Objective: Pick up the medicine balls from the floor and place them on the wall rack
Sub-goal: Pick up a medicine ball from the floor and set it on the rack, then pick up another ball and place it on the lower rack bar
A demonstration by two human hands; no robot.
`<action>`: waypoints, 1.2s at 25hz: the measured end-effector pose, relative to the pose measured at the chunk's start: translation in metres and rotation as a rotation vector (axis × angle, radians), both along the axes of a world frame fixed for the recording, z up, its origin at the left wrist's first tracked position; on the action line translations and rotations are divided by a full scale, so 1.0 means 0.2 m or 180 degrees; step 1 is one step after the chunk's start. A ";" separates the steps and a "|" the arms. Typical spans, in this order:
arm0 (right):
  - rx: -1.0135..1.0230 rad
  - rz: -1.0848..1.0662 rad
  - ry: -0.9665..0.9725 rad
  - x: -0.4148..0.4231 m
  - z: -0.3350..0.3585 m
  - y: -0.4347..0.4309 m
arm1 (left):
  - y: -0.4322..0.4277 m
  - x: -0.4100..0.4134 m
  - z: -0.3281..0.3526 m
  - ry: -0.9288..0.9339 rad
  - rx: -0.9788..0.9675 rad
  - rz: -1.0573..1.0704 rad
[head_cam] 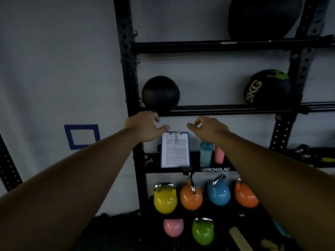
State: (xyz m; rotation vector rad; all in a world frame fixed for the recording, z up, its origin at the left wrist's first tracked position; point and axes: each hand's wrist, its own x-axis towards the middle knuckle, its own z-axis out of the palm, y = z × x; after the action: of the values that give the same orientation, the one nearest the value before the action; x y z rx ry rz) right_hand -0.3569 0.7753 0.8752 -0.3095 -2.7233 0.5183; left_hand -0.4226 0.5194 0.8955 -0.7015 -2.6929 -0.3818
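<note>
Where cropped, top medicine ball [262, 17] partial.

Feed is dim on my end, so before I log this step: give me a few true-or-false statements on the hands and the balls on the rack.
1. Both hands are empty. True: the left hand and the right hand hold nothing, fingers loosely curled.
2. The plain black ball sits at the left end of the middle rail. True.
3. The ball marked 5KG lies on the floor. False: it rests on the same rail, at the right end.
4. The left hand grips the plain black ball. False: the hand is just below it, holding nothing.
5. A clipboard stands on the shelf below the hands. True.
</note>
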 end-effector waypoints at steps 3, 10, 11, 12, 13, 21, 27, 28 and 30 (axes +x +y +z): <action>-0.0062 -0.0036 -0.0147 0.26 -0.14 -0.05 | -0.08 0.19 -0.14 -0.0157 -0.0139 -0.0008; -0.0253 -0.0011 -0.0538 0.70 -0.47 -0.13 | -0.49 0.66 -0.48 -0.0657 -0.0159 0.0444; -0.0337 0.0037 -0.0549 0.76 -0.54 -0.16 | -0.53 0.74 -0.53 -0.0737 -0.0168 0.0520; -0.0418 0.0081 -0.0572 0.81 -0.63 -0.20 | -0.56 0.81 -0.59 -0.0814 -0.0167 0.0589; -0.0467 0.0115 -0.0608 0.87 -0.73 -0.24 | -0.59 0.90 -0.67 -0.0882 -0.0184 0.0640; -0.0372 0.0122 -0.1239 1.24 -1.40 -0.46 | -0.88 1.39 -1.24 -0.1306 -0.0249 0.0691; -0.0519 -0.0054 -0.1414 1.20 -1.69 -0.76 | -1.17 1.32 -1.55 -0.1667 -0.0358 0.0655; -0.0515 -0.0110 -0.1452 1.16 -1.75 -0.83 | -1.21 1.26 -1.60 -0.1730 -0.0344 0.0606; -0.0528 -0.0236 -0.1530 1.06 -1.90 -0.94 | -1.26 1.10 -1.72 -0.1869 -0.0348 0.0520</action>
State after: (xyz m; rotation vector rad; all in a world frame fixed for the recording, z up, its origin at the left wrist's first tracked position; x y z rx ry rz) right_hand -0.1454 0.5875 0.4955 -0.6502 -3.1144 0.7305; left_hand -0.2026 0.2679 0.5517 -0.4380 -3.3179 -0.4581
